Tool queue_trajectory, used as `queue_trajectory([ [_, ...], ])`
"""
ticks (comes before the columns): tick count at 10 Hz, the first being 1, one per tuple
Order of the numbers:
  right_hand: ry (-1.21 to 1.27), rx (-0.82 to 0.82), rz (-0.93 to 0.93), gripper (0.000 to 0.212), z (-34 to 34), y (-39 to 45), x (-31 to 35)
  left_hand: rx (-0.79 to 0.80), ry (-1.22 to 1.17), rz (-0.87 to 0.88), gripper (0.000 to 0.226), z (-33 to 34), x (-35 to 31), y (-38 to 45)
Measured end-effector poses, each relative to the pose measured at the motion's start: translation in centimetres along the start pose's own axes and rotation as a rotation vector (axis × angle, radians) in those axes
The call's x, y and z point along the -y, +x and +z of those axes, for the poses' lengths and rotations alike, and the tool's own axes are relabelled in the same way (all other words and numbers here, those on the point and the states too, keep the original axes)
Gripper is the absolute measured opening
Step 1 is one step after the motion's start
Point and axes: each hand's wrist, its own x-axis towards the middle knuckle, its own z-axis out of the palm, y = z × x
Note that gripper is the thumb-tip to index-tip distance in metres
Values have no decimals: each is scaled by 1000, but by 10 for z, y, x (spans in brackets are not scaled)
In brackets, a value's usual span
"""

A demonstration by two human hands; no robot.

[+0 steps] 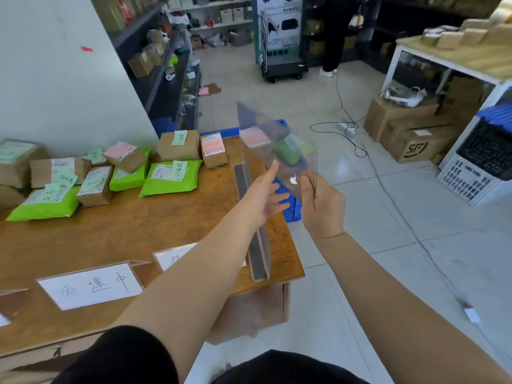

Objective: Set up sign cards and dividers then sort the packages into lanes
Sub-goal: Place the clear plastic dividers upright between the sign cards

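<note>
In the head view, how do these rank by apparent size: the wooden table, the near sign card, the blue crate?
1. wooden table
2. near sign card
3. blue crate, though mostly hidden behind the hands and clear divider, so its rank is unsure.

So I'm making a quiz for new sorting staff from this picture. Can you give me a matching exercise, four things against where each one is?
Things:
1. clear divider
2. second divider
3. sign card
4. blue crate

Places:
A. near edge of the wooden table
B. on the floor beyond the table's right end
C. held up by the right hand
D. standing along the table's right edge

Pairs: 1-C, 2-D, 3-A, 4-B
</note>
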Motion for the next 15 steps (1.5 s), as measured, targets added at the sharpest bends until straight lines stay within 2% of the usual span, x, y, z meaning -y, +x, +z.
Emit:
queue_trajectory([
  [1, 8, -51, -170, 42, 2, -6, 18, 101, -339, 18, 61, 3, -26, -8],
  [2, -57, -2, -359, 45, 11, -5, 28, 3, -400, 25, 63, -7, -46, -11],
  [3, 2, 65, -514, 40, 24, -6, 35, -119, -403, 93, 66, -27, -49, -21],
  [4, 42, 137, -646, 36, 38, -13, 44, -146, -500, 114, 105, -55, -46, -32],
  [5, 50, 181, -755, 37, 58, -17, 52, -210, -496, 172, 83, -87, -56, -45],
  [6, 60, 287, -851, 48, 81, -28, 62, -271, -407, 244, 50, -118, -65, -62],
  [7, 235, 526, -805, 51, 99, -40, 75, -267, -322, 243, 41, -151, -68, -78],
  [8, 331, 506, -509, 44, 121, -39, 100, -262, -281, 223, 42, -186, -68, -91],
  [9, 401, 520, 58, 42, 146, -27, 148, -213, -303, 208, 43, -217, -66, -97],
  [10, 444, 647, 170, 43, 170, -22, 204, -180, -313, 262, 46, -247, -60, -101],
  [11, 490, 900, 185, 24, 198, -30, 246, -388, -450, 396, 15, -288, -64, -95],
  [12, 415, 999, 122, 12, 228, -47, 259, -135, -774, 544, 25, -330, -45, -108],
  [13, 467, 973, 221, 37, 247, -68, 271, -186, -226, 349, 44, -359, -38, -99],
  [14, 511, 939, 299, 41, 261, -85, 285, -83, -261, 305, 46, -389, -34, -94],
  [15, 544, 925, 374, 41, 269, -96, 293, -42, -118, 263, 46, -406, -29, -87],
])
